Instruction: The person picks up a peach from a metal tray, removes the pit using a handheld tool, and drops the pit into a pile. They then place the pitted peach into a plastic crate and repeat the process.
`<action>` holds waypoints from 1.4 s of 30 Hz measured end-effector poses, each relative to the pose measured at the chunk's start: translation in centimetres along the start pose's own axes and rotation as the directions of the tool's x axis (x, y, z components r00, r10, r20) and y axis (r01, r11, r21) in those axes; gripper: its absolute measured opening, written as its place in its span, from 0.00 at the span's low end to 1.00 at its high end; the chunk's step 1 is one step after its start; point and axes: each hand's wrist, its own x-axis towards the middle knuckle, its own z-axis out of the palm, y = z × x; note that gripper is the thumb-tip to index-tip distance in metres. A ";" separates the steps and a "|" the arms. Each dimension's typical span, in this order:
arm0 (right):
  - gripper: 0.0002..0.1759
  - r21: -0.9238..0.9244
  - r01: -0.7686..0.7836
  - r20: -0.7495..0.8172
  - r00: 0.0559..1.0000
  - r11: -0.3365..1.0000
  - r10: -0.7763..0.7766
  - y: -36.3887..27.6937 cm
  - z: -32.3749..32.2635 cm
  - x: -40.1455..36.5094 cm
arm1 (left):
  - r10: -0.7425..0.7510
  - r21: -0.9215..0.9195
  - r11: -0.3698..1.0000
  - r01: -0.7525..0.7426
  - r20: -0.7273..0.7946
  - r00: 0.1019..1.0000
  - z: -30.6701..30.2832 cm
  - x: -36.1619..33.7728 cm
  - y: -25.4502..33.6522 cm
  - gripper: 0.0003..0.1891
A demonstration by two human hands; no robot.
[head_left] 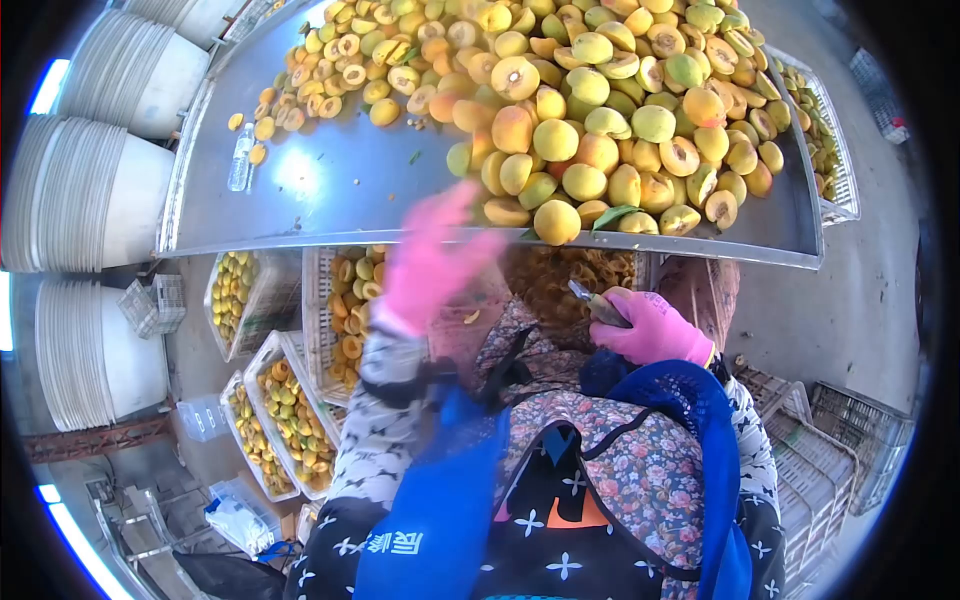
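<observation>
Halved and whole yellow-orange fruit (600, 130) lies heaped on a metal table (330, 205). My left hand (440, 255), in a pink glove, is over the table's near edge, blurred by motion; its fingers look spread, with no fruit seen in them. In a pink glove too, my right hand (655, 328) is wrapped round the handle of a small knife (592, 300), its blade pointing up and left. Below the table edge, between the hands, a container of fruit pieces (570, 275) shows behind the knife.
Crates of fruit (295, 425) stand at the lower left, with another (345, 310) just below the table. Stacked white tubs (90, 195) line the left side. A plastic bottle (240, 160) lies on the table. Empty crates (810, 470) are at the right.
</observation>
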 end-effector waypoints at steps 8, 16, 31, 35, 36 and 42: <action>0.16 0.027 0.109 -0.327 0.940 0.994 -0.094 -0.9 -0.4 -1.1 | -0.002 -0.672 0.719 0.177 0.253 0.967 7.5 3.2 0.6 0.32; 0.20 0.769 0.060 -0.203 0.967 0.636 0.154 -5.7 1.6 1.2 | -0.070 -0.990 -0.039 0.139 0.142 0.987 7.0 0.3 6.4 0.28; 0.15 -0.486 0.309 -0.502 0.667 0.818 -0.550 -5.1 0.9 2.5 | 0.021 -0.986 -0.093 0.138 0.136 0.990 5.0 0.5 6.5 0.23; 0.18 -0.601 0.250 -0.460 0.668 0.759 -0.585 -4.7 1.1 2.9 | -0.061 -0.986 -0.095 0.134 0.140 0.988 5.8 1.1 6.7 0.18; 0.18 -0.619 0.231 -0.449 0.680 0.751 -0.580 -4.7 1.0 3.0 | -0.065 -0.990 -0.071 0.125 0.130 0.989 5.8 1.0 6.9 0.17; 0.17 -0.726 0.188 -0.368 0.706 0.662 -0.605 -4.0 0.8 3.6 | -0.180 -0.991 0.020 0.129 0.123 0.976 6.6 0.9 7.8 0.14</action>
